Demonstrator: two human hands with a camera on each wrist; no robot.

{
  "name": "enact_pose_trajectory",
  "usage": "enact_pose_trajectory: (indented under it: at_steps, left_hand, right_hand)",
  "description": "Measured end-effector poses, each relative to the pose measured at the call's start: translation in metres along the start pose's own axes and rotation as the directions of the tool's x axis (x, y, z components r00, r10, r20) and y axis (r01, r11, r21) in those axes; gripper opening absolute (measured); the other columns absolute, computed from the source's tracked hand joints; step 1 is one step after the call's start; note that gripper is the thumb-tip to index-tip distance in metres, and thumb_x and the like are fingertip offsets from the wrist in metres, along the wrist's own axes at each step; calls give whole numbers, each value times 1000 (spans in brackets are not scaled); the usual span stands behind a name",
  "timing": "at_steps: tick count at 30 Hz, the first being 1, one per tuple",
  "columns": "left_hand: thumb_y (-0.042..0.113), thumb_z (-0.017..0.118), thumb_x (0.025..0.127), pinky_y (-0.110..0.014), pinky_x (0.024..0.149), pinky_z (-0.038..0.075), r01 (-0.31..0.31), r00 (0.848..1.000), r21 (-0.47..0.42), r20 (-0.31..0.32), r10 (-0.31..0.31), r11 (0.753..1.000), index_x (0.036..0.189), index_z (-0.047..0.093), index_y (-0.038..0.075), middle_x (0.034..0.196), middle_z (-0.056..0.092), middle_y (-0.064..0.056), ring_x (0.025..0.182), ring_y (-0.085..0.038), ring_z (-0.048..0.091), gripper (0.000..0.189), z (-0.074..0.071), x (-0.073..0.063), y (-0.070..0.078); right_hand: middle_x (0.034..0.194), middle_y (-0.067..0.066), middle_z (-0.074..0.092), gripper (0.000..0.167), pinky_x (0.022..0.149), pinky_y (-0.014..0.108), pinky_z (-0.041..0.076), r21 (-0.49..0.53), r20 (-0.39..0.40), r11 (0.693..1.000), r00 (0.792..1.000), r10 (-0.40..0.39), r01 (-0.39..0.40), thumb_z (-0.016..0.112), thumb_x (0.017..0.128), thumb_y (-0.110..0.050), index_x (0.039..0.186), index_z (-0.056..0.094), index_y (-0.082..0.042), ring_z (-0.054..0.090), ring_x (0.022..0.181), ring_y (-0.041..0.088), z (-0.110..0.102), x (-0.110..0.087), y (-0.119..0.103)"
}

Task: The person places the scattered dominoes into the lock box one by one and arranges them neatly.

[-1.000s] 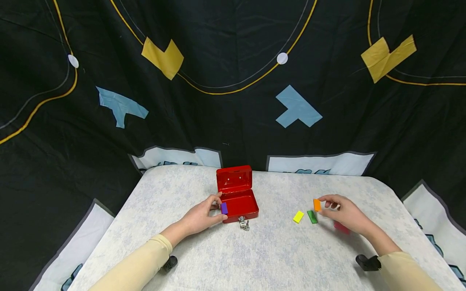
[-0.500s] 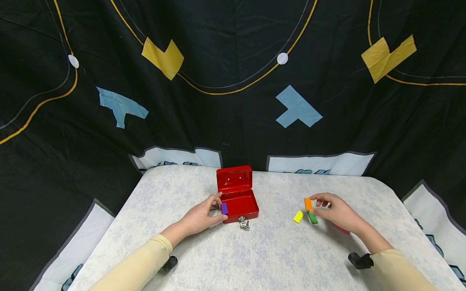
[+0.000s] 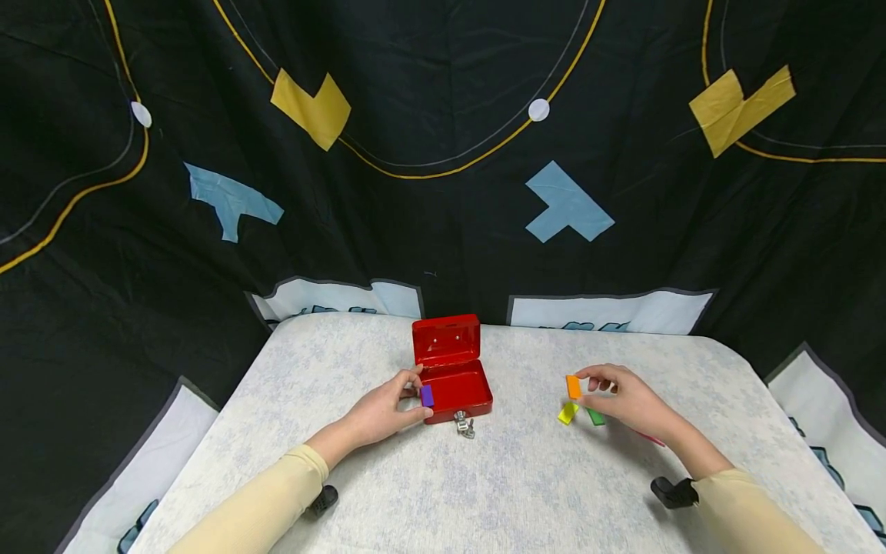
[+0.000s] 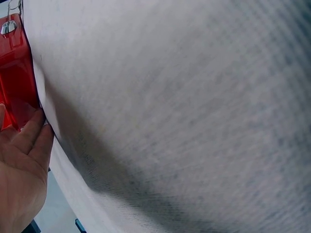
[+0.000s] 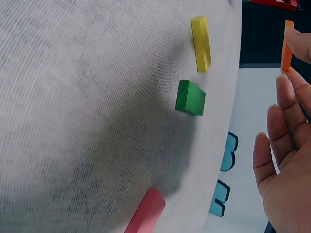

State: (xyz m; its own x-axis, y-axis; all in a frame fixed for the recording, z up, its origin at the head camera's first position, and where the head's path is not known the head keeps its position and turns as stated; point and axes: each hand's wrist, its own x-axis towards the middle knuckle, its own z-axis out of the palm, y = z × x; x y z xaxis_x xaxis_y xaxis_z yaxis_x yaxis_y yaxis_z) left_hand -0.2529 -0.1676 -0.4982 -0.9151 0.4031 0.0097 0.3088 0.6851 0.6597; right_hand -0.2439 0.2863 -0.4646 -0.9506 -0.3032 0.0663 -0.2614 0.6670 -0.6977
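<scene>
An open red metal cash box [image 3: 454, 387], lid raised, stands at mid-table in the head view. My left hand [image 3: 382, 408] grips its left end, thumb near the front corner and index finger near the back one. Inside that end shows a purple domino-like block [image 3: 427, 396]. My right hand [image 3: 633, 398] pinches an orange domino-like block [image 3: 573, 387] upright between thumb and fingers, above the tabletop. Under it lie a yellow block [image 5: 201, 44] and a green block [image 5: 191, 98]. Farther right, a red-pink block [image 5: 147, 212] is mostly hidden by the hand in the head view.
A lock with small keys [image 3: 464, 425] hangs at the box's front. The table [image 3: 512, 485] has a pale mottled cloth. Behind it hangs a black curtain [image 3: 443, 231] with yellow and blue patches. A black wrist device [image 3: 673, 492] sits under the right sleeve.
My right hand has moved left with the orange block, passing over the green block to above the yellow one. The left hand, the box and the purple block stay where they were.
</scene>
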Motion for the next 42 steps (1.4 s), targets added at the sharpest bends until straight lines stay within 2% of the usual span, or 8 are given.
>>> enact_pose_trajectory:
  at_steps: [7,14,24,29,34,42]
  left_hand:
    - [51,74,91,-48,101,47,-9,1000,20,8,9,1000,114,51,23,165,33,1,126,-20,60,43,-1,1,0]
    - [52,73,92,-45,95,49,-22,1000,48,19,21,999,113,51,22,167,29,2,125,-19,61,42,-3,1,1]
    - [52,72,92,-45,96,49,-16,1000,44,24,15,999,113,51,22,165,32,2,126,-19,60,43,-3,1,2]
    - [51,73,91,-45,95,49,-10,1000,40,21,10,999,113,51,22,165,34,2,126,-19,60,42,-3,1,3]
    - [52,73,91,-44,95,49,-1,1000,39,23,0,999,114,51,23,165,33,2,126,-20,60,43,-3,1,3]
    - [51,72,92,-43,93,49,7,1000,30,24,-7,1000,115,51,23,165,33,2,127,-20,59,42,-3,0,4]
  right_hand:
    - [103,3,60,47,82,42,44,19,22,999,999,41,-42,80,89,-42,128,67,-18,50,98,26,3,2,-4]
    - [102,3,59,45,81,41,44,39,32,998,998,53,-54,80,89,-40,127,68,-19,49,99,27,5,6,-9]
    - [99,1,60,40,82,41,43,27,34,999,999,-31,30,79,91,-34,125,69,-16,50,97,25,13,14,-16]
    - [98,0,59,41,83,41,44,26,37,999,999,-35,34,80,90,-36,125,69,-18,49,98,24,18,18,-21]
    - [98,-1,60,38,85,41,44,27,39,999,998,-43,42,80,90,-31,124,70,-20,49,99,23,23,22,-24]
    - [99,-1,59,38,84,42,44,47,59,998,998,-36,33,80,89,-31,124,69,-19,50,99,25,28,24,-34]
